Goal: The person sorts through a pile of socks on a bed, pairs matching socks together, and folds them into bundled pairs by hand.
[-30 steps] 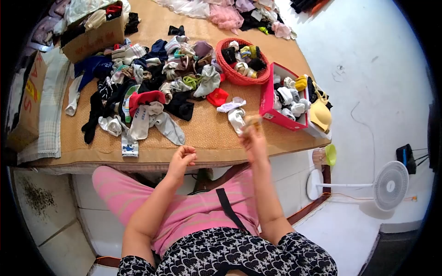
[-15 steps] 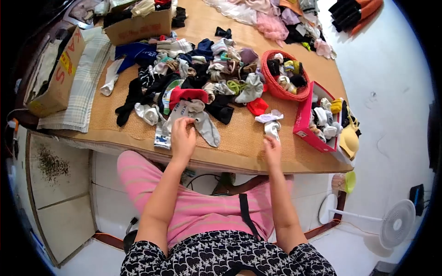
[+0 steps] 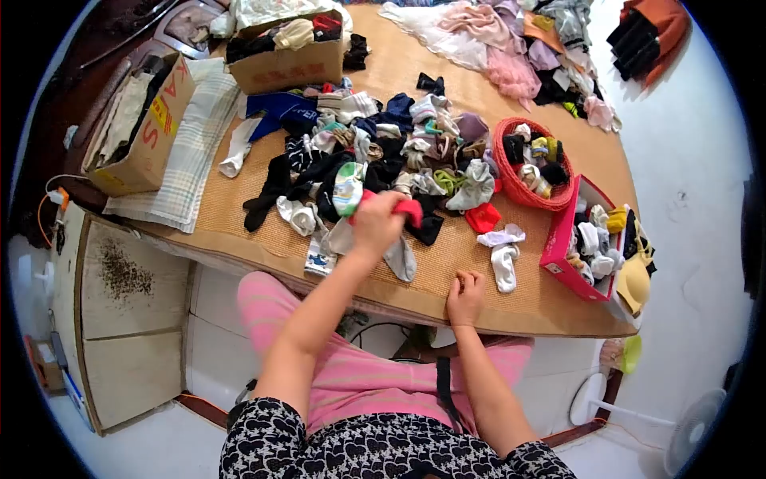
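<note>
My left hand is closed on a red sock at the front of the sock pile. A white-and-green patterned sock lies just left of it, and a grey sock is below it on the mat. My right hand rests at the front edge of the mat with its fingers curled; whether anything is in them is hidden. Beyond that hand lie a white sock and a pale lilac-white sock.
A red basket and a pink box, both with rolled socks, stand right of the pile. Cardboard boxes stand at the left. Clothes lie at the back; a fan stands on the floor.
The view has shifted left. My left hand has moved forward and closed on the red sock. My right hand, earlier holding a small brownish item, has come down to the mat's edge.
</note>
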### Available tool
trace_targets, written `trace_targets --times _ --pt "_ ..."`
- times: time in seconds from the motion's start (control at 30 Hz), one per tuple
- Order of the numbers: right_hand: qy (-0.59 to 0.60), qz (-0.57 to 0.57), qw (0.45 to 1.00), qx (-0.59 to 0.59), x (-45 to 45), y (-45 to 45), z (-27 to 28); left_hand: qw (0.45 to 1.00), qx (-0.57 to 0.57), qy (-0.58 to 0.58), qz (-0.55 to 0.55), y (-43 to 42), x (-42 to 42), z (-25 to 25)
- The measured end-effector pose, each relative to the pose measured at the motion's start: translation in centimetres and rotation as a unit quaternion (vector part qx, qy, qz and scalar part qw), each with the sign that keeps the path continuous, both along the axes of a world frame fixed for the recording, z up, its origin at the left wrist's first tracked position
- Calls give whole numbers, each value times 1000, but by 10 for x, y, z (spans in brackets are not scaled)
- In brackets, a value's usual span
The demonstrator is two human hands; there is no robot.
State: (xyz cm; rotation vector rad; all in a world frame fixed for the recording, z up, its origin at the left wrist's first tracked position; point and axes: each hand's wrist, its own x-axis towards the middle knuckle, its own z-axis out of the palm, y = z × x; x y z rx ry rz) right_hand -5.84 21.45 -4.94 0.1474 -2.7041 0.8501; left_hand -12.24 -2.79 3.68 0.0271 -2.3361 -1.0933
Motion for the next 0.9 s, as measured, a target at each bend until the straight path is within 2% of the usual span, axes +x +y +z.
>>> trace_targets --times 0.03,0.1,0.13,0.17,0.23,0.3,0.33,0.37,0.43,0.5,0.53,0.6,0.63,0.67,0.7,0.73,0.8,0.83,0.87,0.9 --pt "4 -2 1000 -1 0 1 -2 999 46 11 -27 15 7 10" --pt "0 -5 1000 6 1 2 -6 958 255 -76 -108 39 24 31" --pt "4 -5 1000 8 1 2 -6 934 319 -98 -125 46 28 34" --pt "10 -6 1000 10 -1 3 -5 926 327 -134 -135 49 25 14" --pt "21 -3 1000 12 -2 4 -3 832 525 -110 -144 54 21 -13" --pt "31 -4 999 15 0 4 -1 676 698 -222 -81 37 31 -18" --pt "27 -8 1000 15 0 3 -1 608 761 -216 -68 28 32 -27" --pt "22 -11 1000 16 0 3 0 567 793 -222 15 21 35 -37" --pt "25 -10 1000 9 0 5 -4 561 802 -203 -38 -5 48 -87" --pt "23 -8 1000 3 0 4 -4 647 721 -248 -10 -22 71 -94" --pt "24 -8 1000 2 1 4 -4 648 720 -248 -11 -22 79 -82" --pt "34 -2 999 1 -1 5 -4 788 536 -301 39 -24 89 -58" --pt "39 -1 999 1 -1 5 -3 789 537 -297 37 -27 90 -57" --pt "8 -6 1000 -24 -1 6 -3 892 358 -269 56 -30 90 -57" --pt "-23 -11 998 -49 -3 6 -2 957 164 -229 72 -31 90 -58" --pt "-19 -11 999 -48 -11 8 0 958 165 -226 71 -30 89 -62" --pt "50 72 994 -72 -35 12 6 983 -49 -140 111 -27 87 -78" --pt "92 90 990 -59 -53 8 18 974 -157 -95 131 -26 88 -84" --pt "134 107 984 -47 -73 2 34 954 -224 -144 138 -20 89 -86" --pt "123 98 986 -63 -94 -6 46 953 -227 -144 140 -16 89 -83"
